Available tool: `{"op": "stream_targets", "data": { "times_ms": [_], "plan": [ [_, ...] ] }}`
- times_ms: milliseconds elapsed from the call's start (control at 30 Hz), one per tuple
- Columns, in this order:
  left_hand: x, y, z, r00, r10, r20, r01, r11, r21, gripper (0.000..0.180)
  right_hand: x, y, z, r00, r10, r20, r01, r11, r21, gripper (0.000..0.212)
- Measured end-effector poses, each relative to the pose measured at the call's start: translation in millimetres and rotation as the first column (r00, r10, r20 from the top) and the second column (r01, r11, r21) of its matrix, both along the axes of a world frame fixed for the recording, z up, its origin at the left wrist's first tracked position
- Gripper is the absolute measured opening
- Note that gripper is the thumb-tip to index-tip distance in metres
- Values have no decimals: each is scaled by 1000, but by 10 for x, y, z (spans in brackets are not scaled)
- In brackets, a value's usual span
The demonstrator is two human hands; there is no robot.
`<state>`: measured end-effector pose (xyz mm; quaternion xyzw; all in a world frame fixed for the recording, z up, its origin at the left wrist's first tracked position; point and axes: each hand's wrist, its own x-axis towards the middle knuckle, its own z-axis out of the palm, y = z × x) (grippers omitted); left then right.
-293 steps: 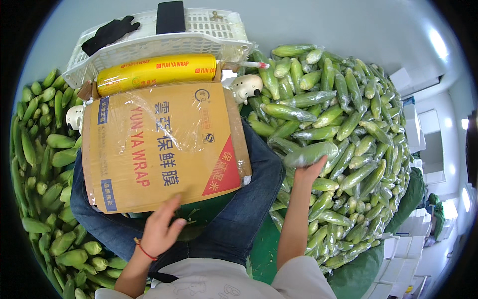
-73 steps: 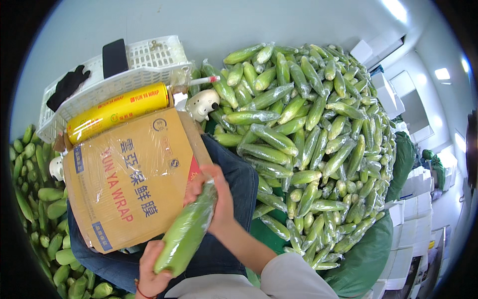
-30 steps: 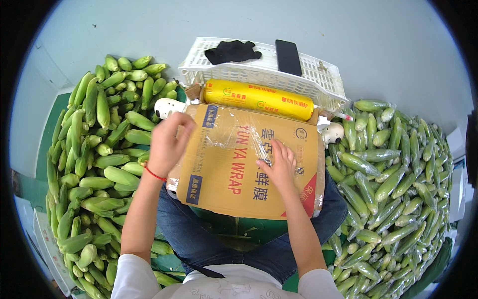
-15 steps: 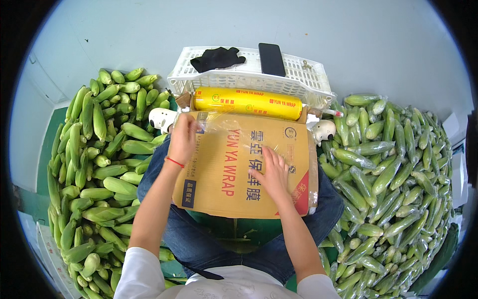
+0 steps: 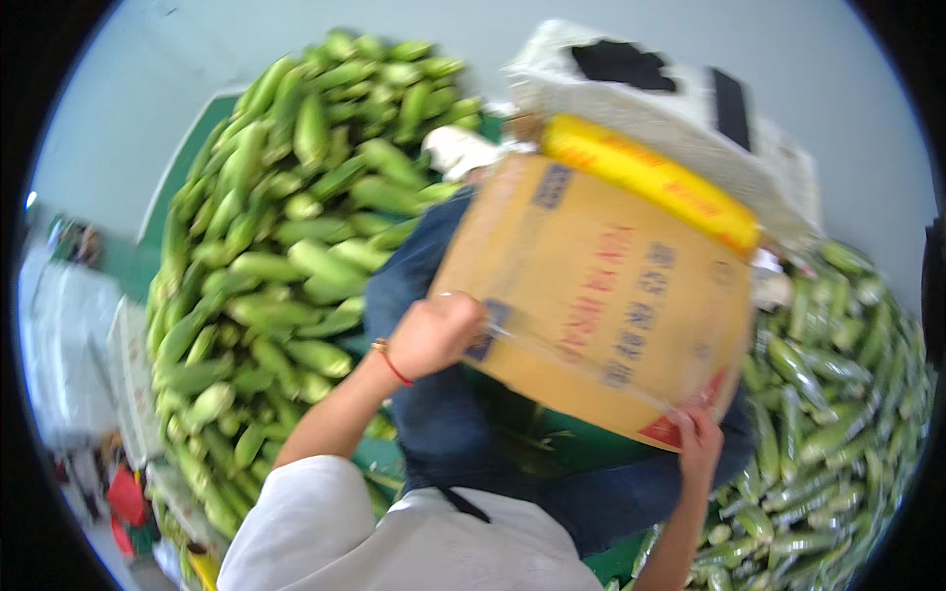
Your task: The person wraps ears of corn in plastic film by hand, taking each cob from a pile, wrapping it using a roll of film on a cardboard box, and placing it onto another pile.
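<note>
A flat cardboard box (image 5: 552,231) lies across my lap, tilted in the view. A yellow roll of plastic wrap (image 5: 650,185) sits along its far edge. Thin clear plastic wrap (image 5: 562,357) stretches over the box, its near edge showing as a faint line between my hands. My left hand (image 5: 443,333) is closed at the box's near left corner, gripping the wrap's edge. By the red corner at the near right, my right hand (image 5: 698,440) pinches the wrap with its fingertips; motion blurs it somewhat.
Unwrapped corn cobs in green husks (image 5: 315,256) are heaped on the left. Film-wrapped cobs (image 5: 828,424) fill the right. Behind the roll stands a white plastic basket (image 5: 670,113) carrying a black cloth (image 5: 621,64) and a black phone (image 5: 730,108). White figures flank the box, one (image 5: 458,151) at left.
Both hands have come toward my body, drawing the wrap from near the roll down over the box. My right hand has closed. The view has turned and shifted left.
</note>
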<state>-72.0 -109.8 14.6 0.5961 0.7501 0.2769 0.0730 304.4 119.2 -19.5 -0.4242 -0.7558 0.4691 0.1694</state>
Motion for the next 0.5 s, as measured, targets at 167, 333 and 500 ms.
{"op": "stream_targets", "data": {
  "times_ms": [167, 333, 500],
  "plan": [
    [481, -742, -143, 971, 21, 237, -26, 999, 19, 12, 259, -295, 5, 983, 167, 74, -141, 950, -280, 10],
    [469, -1550, -808, 468, 697, 544, -841, 540, 32, 13, 8, -310, 81, 934, 263, 241, -162, 914, -371, 13],
    [-386, -2196, -1827, -531, 651, 543, -823, -244, -513, 69, 40, -168, 73, 924, 285, 254, -158, 891, -425, 16]
  ]
}}
